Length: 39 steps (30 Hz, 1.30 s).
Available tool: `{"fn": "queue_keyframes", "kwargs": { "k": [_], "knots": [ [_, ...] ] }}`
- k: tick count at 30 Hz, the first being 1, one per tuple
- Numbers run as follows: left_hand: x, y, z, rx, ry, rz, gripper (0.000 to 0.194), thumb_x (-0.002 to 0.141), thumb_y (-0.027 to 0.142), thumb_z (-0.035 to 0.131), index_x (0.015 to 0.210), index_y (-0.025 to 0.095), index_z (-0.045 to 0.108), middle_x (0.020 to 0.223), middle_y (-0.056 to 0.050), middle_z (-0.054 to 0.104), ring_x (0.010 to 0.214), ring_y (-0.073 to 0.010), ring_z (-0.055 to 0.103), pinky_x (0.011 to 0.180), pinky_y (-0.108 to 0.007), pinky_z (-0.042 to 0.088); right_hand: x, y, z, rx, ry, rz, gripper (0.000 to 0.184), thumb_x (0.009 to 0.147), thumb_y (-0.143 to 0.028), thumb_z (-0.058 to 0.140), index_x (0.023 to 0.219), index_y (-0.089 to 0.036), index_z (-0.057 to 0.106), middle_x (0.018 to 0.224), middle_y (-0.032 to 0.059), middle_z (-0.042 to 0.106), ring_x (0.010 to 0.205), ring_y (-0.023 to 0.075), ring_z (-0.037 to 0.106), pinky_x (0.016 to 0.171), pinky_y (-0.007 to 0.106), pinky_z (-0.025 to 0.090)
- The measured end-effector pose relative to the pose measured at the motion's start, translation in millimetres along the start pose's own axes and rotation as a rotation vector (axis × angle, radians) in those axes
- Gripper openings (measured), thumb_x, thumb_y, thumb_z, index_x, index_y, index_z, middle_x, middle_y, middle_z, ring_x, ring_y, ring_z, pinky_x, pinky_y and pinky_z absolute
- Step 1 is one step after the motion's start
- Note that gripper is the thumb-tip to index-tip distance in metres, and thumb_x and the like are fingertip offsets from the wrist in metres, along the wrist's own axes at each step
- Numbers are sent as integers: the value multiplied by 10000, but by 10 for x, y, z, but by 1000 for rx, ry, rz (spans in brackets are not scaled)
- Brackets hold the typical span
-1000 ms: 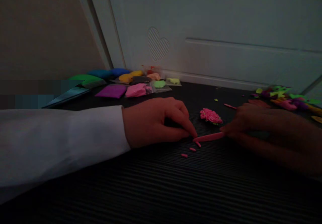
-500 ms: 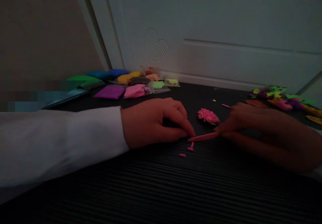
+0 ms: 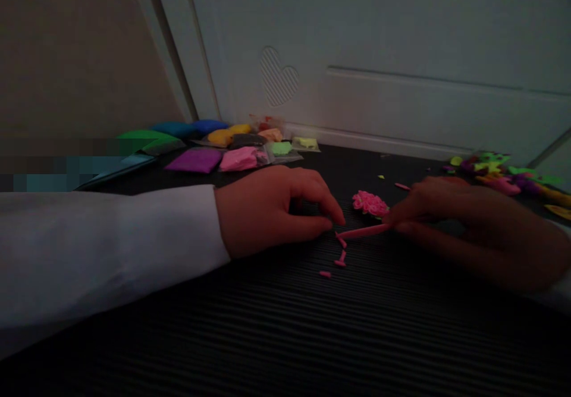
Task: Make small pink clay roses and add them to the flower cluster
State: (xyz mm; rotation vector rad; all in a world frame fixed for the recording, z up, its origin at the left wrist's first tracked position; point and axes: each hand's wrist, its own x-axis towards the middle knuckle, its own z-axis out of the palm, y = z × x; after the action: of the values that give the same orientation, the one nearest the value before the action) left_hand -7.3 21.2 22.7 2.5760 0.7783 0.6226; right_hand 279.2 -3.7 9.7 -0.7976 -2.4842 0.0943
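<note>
The scene is dim. My left hand (image 3: 276, 210) rests on the dark ribbed surface (image 3: 285, 325), fingers curled, thumb and forefinger pinched at something small that I cannot make out, by the tip of a pink stick tool (image 3: 363, 231). My right hand (image 3: 464, 224) grips the other end of that tool, which lies almost flat. Small pink clay bits (image 3: 340, 253) lie just below the tool's tip. A pink clay flower (image 3: 370, 204) sits just behind the tool, between both hands.
Bags of coloured clay (image 3: 223, 147) lie at the back left against a white panelled door (image 3: 379, 58). More bright clay shapes (image 3: 499, 171) are spread at the far right. A tiny green crumb (image 3: 380, 177) lies behind the flower.
The pink tool has shifted slightly up and away with both hands. One more small pink bit now lies below its tip than a second ago.
</note>
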Motion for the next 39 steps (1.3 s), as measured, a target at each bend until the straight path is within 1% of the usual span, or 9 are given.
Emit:
{"fn": "queue_keyframes", "kwargs": {
  "k": [6, 9, 13, 16, 19, 22, 28, 32, 39],
  "knots": [
    [7, -15, -4, -4, -18, 18, 182, 921, 201, 659, 1002, 194, 822, 965, -27, 698, 871, -148, 681, 800, -277, 513, -4, 11, -11, 11, -10, 2, 176, 1023, -304, 559, 1021, -266, 731, 878, 0, 761, 782, 189, 666, 713, 372, 463],
    [3, -8, -13, -11, -17, 45, 178, 914, 163, 666, 976, 190, 830, 957, -23, 696, 875, -135, 683, 810, -251, 507, -11, 11, -13, 10, -19, -13, 172, 1032, -300, 553, 1025, -268, 722, 868, -16, 745, 767, 178, 653, 717, 362, 454],
    [11, 15, -11, 20, -30, 67, 201, 905, 132, 671, 968, 210, 845, 955, -11, 693, 872, -115, 670, 832, -220, 482, -4, 38, -46, -14, -31, -52, 170, 1035, -273, 533, 1048, -273, 702, 860, -24, 714, 762, 171, 635, 709, 351, 444],
    [19, 30, 7, 39, -31, 74, 202, 909, 138, 668, 968, 210, 847, 958, -6, 706, 870, -110, 663, 840, -213, 466, 18, 87, -103, -41, -76, -99, 165, 1029, -246, 539, 1085, -269, 692, 868, -13, 720, 758, 169, 651, 689, 341, 463],
    [18, 43, 22, 36, -24, 63, 196, 912, 141, 670, 960, 207, 847, 951, 2, 700, 877, -102, 661, 841, -195, 461, 35, 130, -161, -65, -136, -155, 181, 1007, -209, 572, 1128, -276, 688, 877, -19, 729, 749, 152, 664, 663, 309, 480],
    [12, 55, 27, 36, -13, 46, 196, 913, 138, 675, 965, 214, 849, 951, 8, 691, 886, -97, 659, 849, -183, 458, 28, 149, -200, -96, -137, -167, 209, 1013, -167, 551, 1150, -266, 675, 894, -10, 723, 782, 149, 661, 679, 305, 479],
    [11, 49, 31, 57, -25, 31, 186, 925, 149, 675, 969, 228, 838, 964, 16, 706, 920, -101, 668, 875, -178, 464, 11, 191, -238, -147, -176, -207, 188, 1058, -265, 504, 1172, -312, 646, 918, -32, 723, 803, 132, 663, 663, 270, 504],
    [12, 36, 39, 49, -11, 54, 182, 914, 149, 677, 963, 213, 840, 950, 11, 703, 914, -101, 669, 868, -178, 467, 31, 204, -245, -181, -163, -204, 189, 1062, -268, 492, 1169, -318, 639, 903, -31, 710, 784, 136, 651, 642, 274, 502],
    [6, 36, 42, 33, -3, 46, 176, 910, 151, 679, 953, 212, 838, 952, 13, 709, 915, -101, 672, 869, -179, 471, 16, 148, -270, -173, -151, -163, 157, 1079, -318, 494, 1163, -333, 627, 917, -48, 728, 757, 111, 661, 569, 209, 517]
  ]
}}
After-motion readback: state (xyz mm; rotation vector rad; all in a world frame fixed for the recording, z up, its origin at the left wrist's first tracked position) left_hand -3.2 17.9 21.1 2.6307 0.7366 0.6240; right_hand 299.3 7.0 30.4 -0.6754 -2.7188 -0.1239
